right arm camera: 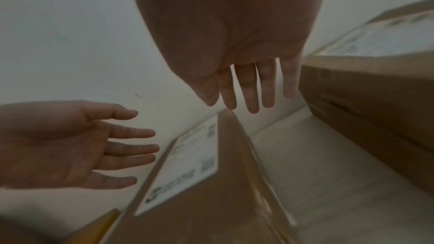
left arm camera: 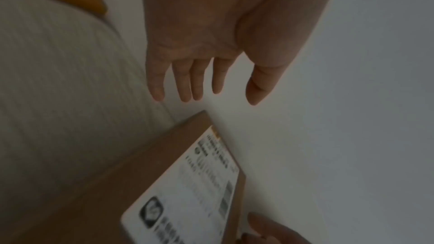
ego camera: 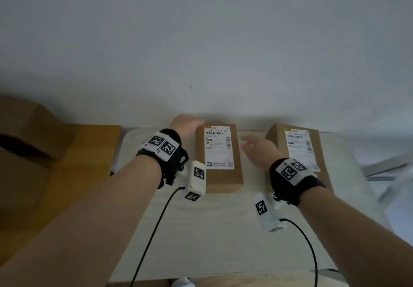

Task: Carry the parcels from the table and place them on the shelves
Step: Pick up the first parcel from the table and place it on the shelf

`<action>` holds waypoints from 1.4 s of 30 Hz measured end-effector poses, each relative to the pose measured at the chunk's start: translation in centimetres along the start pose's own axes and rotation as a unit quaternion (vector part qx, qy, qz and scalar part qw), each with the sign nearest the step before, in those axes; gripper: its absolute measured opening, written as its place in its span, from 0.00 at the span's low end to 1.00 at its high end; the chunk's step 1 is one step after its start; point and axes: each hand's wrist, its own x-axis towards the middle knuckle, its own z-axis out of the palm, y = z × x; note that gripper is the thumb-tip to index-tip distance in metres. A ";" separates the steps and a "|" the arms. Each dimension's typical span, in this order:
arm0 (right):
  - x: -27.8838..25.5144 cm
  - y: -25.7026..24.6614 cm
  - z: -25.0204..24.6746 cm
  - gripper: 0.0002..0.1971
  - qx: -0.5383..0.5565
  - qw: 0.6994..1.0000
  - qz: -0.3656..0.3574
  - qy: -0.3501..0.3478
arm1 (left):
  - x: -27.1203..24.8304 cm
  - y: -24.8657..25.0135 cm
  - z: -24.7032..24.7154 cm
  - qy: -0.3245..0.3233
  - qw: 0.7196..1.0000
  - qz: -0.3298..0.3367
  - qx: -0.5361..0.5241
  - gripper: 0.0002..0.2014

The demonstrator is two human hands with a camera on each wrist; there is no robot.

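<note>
Two brown cardboard parcels with white shipping labels lie on the pale table [ego camera: 212, 230] against the wall. The nearer parcel [ego camera: 218, 159] [left arm camera: 145, 183] [right arm camera: 211, 173] sits between my hands. My left hand [ego camera: 186, 122] [left arm camera: 206, 88] hovers open by its far left corner, fingers straight, touching nothing. My right hand [ego camera: 254, 145] [right arm camera: 246, 96] is open beside its right edge, in the gap before the second parcel [ego camera: 299, 150] [right arm camera: 375, 81]. Neither hand holds anything.
A white wall [ego camera: 201, 40] rises directly behind the table. Large brown cardboard boxes [ego camera: 33, 152] stand to the left of the table. Cables run from both wrist cameras across the table front. Floor shows at the right.
</note>
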 end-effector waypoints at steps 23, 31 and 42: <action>1.9 2.3 5.5 0.26 0.418 0.889 0.159 -0.102 | 1.5 -6.4 1.2 -0.132 0.963 -0.157 -0.176 0.13; -0.2 2.6 4.5 0.14 0.539 0.831 0.092 -0.098 | -2.0 -3.9 0.1 -0.111 0.975 -0.081 -0.177 0.12; -4.9 2.1 0.2 0.19 0.602 0.794 -0.025 -0.080 | -8.2 -0.6 -2.2 -0.112 0.965 0.007 -0.237 0.13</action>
